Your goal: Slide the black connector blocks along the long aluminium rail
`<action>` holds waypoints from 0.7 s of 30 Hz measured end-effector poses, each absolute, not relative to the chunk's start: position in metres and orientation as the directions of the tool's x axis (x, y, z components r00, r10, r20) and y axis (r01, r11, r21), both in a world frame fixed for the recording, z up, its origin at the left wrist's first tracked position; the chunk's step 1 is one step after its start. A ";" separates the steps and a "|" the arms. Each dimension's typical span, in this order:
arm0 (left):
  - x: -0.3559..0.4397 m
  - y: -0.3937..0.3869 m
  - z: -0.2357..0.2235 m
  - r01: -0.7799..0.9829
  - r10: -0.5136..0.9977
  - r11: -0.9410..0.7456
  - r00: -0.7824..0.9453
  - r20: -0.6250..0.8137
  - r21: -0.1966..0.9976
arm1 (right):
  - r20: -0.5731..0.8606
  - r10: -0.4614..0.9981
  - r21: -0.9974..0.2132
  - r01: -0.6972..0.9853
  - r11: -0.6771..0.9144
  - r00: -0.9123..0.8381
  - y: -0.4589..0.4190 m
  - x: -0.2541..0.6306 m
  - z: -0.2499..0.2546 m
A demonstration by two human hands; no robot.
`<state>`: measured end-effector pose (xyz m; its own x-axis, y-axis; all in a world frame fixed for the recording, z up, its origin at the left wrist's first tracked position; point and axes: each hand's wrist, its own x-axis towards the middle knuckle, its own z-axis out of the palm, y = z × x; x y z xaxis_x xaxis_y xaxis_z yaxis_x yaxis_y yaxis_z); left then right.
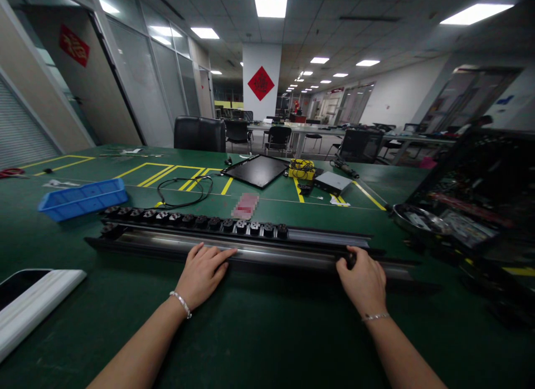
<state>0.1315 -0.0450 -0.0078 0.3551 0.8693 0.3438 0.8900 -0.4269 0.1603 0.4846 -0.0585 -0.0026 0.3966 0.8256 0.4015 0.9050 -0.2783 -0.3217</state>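
A long black metal channel [159,245] with a shiny inner face lies across the green table in front of me. Behind it is a row of black socket modules [214,224] set along a second rail, whose right part [326,236] shows no modules. My left hand [204,273] rests on the near edge of the channel, its fingers stretched out and holding nothing. At the channel's right part, my right hand [364,278] is curled, with thumb and forefinger around a small black part [351,259]. The fingers hide most of that part, possibly a socket module.
A blue bin [83,198] stands at left, and a white-edged object [45,300] lies nearer. Beyond the rails are a black cable loop [186,191], a flat black panel [259,170], a yellow box [301,169] and a grey box [332,183]. Dark equipment [472,210] crowds the right.
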 end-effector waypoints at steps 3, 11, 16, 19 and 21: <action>0.132 -0.045 -0.008 0.891 0.869 -0.426 0.355 0.344 0.157 | 0.394 0.826 -0.325 0.902 -0.286 0.403 -0.058 0.484 -0.002; 0.131 -0.045 -0.008 0.892 0.869 -0.426 0.355 0.344 0.155 | 0.372 0.830 -0.343 0.892 -0.293 0.416 -0.059 0.483 0.002; 0.132 -0.045 -0.007 0.892 0.871 -0.426 0.358 0.336 0.153 | 0.393 0.828 -0.337 0.900 -0.276 0.401 -0.058 0.486 -0.001; 0.132 -0.045 -0.006 0.892 0.869 -0.426 0.356 0.343 0.155 | 0.427 0.815 -0.332 0.906 -0.262 0.392 -0.057 0.487 -0.004; 0.133 -0.046 -0.006 0.890 0.867 -0.428 0.356 0.349 0.154 | 0.434 0.813 -0.331 0.908 -0.258 0.389 -0.057 0.488 -0.005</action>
<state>0.1327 -0.0455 -0.0058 0.3562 0.8666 0.3494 0.8904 -0.4282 0.1544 0.4878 -0.0573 -0.0050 0.3891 0.8125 0.4340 0.9077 -0.2579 -0.3311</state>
